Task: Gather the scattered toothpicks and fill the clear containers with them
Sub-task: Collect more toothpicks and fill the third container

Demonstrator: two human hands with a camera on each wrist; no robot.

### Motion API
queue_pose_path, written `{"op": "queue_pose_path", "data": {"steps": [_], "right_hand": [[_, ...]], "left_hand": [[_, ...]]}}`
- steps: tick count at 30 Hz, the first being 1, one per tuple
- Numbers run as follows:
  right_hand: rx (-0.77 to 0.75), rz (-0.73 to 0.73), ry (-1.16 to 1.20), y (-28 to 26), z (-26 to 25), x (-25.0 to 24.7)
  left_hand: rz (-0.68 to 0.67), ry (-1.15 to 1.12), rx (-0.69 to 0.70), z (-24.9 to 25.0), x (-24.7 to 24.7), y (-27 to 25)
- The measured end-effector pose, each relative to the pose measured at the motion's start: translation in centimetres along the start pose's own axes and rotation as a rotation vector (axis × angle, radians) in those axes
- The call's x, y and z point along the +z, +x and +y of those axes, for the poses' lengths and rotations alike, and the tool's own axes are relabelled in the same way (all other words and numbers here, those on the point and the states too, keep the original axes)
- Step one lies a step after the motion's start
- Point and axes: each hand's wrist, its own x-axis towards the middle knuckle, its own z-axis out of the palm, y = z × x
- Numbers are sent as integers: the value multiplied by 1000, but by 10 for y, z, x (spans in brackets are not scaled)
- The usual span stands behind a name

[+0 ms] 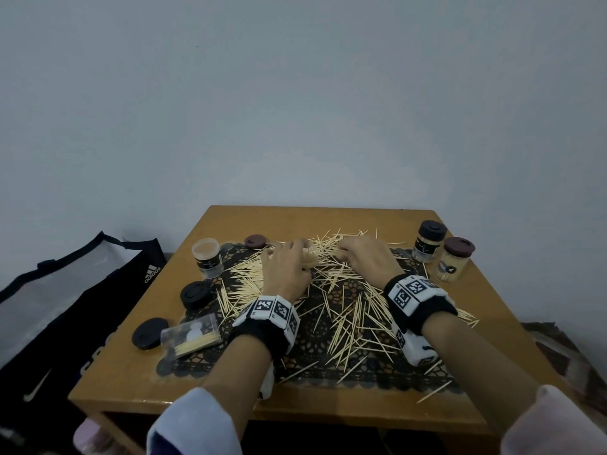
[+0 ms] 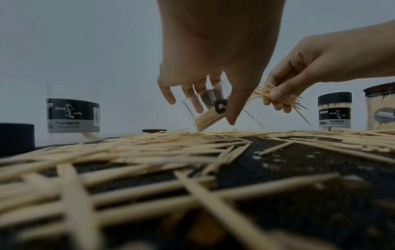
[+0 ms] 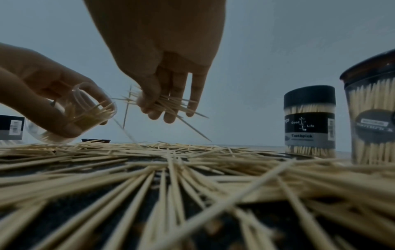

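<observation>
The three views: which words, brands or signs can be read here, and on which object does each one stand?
"Good Life" and "Toothpick": black and grey label of the black-lidded full clear jar.
"Good Life", "Toothpick": label of the open clear jar.
"adidas": black mesh bag.
Swoosh sign, no word: same bag.
Brown-lidded full jar label: blurred.
Barcodes, small print: unreadable.

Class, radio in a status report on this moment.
Left hand grips tilted clear container. Right hand holds toothpick bundle. Nothing blocking its mouth.
</observation>
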Motion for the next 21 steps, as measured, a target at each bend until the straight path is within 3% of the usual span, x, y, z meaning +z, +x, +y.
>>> {"op": "queue_pose_path", "data": {"steps": [5, 12, 21], "right_hand": [[-78, 55, 18, -1, -1, -1], [-99, 23, -47, 0, 2, 2], [-141, -144, -18, 1, -1, 3]], "left_hand": [[-3, -57, 91, 1, 3, 1], [-46, -110, 164, 4, 4, 1], [-28, -103, 131, 1, 5, 1]]}}
